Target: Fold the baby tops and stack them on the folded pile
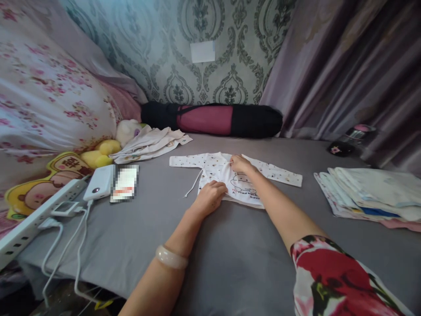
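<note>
A white baby shirt with small prints lies spread on the grey bed sheet, both sleeves stretched out to the sides. Its front flap carries a line-drawn cartoon face and some lettering, partly covered by my right forearm. My right hand pinches the cloth just below the neckline. At the lower left edge of the flap, my left hand has its fingers curled together on the fabric; the fingertips are partly hidden. A thin white tie string trails from the shirt's left side onto the sheet.
Folded baby clothes are stacked at the right, with loose clothes at the back left. A power strip, a white power bank and cables sit left. A black-and-maroon bag lies along the wall.
</note>
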### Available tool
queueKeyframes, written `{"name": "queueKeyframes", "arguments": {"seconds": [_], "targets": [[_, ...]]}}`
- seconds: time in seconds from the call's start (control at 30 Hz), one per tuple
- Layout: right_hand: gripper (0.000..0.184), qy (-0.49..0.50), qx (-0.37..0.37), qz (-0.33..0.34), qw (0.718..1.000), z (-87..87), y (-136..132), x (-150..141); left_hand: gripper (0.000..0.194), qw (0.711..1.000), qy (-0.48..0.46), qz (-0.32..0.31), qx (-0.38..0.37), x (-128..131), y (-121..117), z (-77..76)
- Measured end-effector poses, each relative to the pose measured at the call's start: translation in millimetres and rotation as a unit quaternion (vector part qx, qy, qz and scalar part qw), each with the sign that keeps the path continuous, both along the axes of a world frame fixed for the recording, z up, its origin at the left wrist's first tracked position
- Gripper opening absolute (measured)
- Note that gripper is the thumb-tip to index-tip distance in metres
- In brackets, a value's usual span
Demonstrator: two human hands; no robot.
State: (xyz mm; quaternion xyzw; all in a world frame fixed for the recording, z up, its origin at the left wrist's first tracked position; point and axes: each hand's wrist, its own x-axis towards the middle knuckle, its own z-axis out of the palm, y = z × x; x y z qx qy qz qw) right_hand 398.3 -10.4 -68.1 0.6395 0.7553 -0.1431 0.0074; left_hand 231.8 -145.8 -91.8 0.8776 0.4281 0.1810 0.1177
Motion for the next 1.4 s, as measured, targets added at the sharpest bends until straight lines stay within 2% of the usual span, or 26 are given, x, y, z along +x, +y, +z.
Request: {"name": "queueKeyframes", "arguments": {"seconds": [0.13, 0.23, 0.33, 0.47, 0.6, 0.7, 0.77, 0.87, 1.0, 1.2, 1.3, 1.4], "targets": [[0.033, 0.033, 0.152, -0.058, 0.986, -24.7, -24.6, -10.2, 0.025, 1.0, -0.002, 0.017, 0.005, 3.6, -5.0, 6.0], [0.035, 0.037, 0.191, -0.059, 0.979, -36.2, -37.9, -13.1, 0.02, 1.0, -0.012, 0.019, 0.004, 6.3, -8.4, 9.3], [0.042, 0.053, 0.19, -0.04, 0.98, -40.8, -54.3, -8.3, 0.022, 0.999, -0.022, 0.03, 0.009, 7.4, -9.4, 8.8], [0.051, 0.054, 0.174, 0.005, 0.983, -44.8, -91.9, 3.9, 0.03, 0.999, -0.016, 0.045, 0.013, 8.8, -6.3, 3.5], [0.058, 0.042, 0.124, 0.044, 0.99, -45.4, -129.9, 17.7, 0.026, 0.996, 0.012, 0.078, 0.034, 15.2, -4.4, -3.6], [0.062, 0.055, 0.071, 0.067, 0.994, -41.5, -138.1, 27.3, 0.024, 0.993, 0.02, 0.087, 0.071, 21.4, -5.8, -9.7], [0.063, 0.058, 0.037, 0.064, 0.996, -38.4, -131.9, 31.5, 0.038, 0.994, 0.035, 0.078, 0.07, 24.5, -6.7, -13.5], [0.063, 0.042, 0.026, 0.042, 0.998, -35.9, -112.2, 33.6, 0.051, 0.994, 0.077, 0.077, 0.019, 26.8, -7.2, -16.5], [0.064, 0.026, 0.03, 0.013, 0.999, -37.4, -80.5, 31.5, 0.054, 0.99, 0.112, 0.088, -0.014, 28.3, -8.2, -13.9], [0.065, 0.012, 0.054, -0.032, 0.998, -42.2, -25.5, 29.2, 0.056, 0.987, 0.117, 0.103, -0.034, 31.0, -9.8, -10.1], [0.064, 0.003, 0.088, -0.063, 0.994, -45.3, -3.7, 27.7, 0.056, 0.987, 0.112, 0.103, -0.042, 31.4, -9.9, -10.3], [0.061, -0.009, 0.14, -0.082, 0.987, -49.9, 6.2, 25.7, 0.056, 0.988, 0.105, 0.102, -0.042, 31.4, -10.1, -10.7]]}}
